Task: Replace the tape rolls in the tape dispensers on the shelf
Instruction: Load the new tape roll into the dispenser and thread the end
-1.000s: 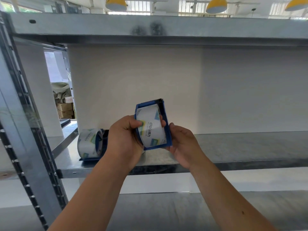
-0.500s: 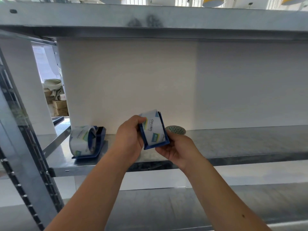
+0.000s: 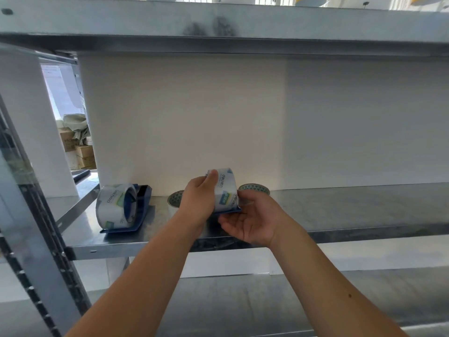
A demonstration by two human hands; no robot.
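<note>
Since the earlier frame, we lower the tape dispenser (image 3: pixel 224 190) onto the shelf (image 3: pixel 340 210); left hand (image 3: pixel 198 199) fingers clamp its roll, right hand (image 3: pixel 252 218) cups beneath, fingers apart.

The tape roll (image 3: pixel 224 190) in the hands was white with green and blue patches. Its holder (image 3: pixel 228 211) was dark blue. The other roll (image 3: pixel 114 207) looked the same, on a blue holder (image 3: pixel 141 205). Two small bowls (image 3: pixel 255 189) had a blue-green criss-cross pattern. The shelf (image 3: pixel 340 210) was shiny grey.
</note>
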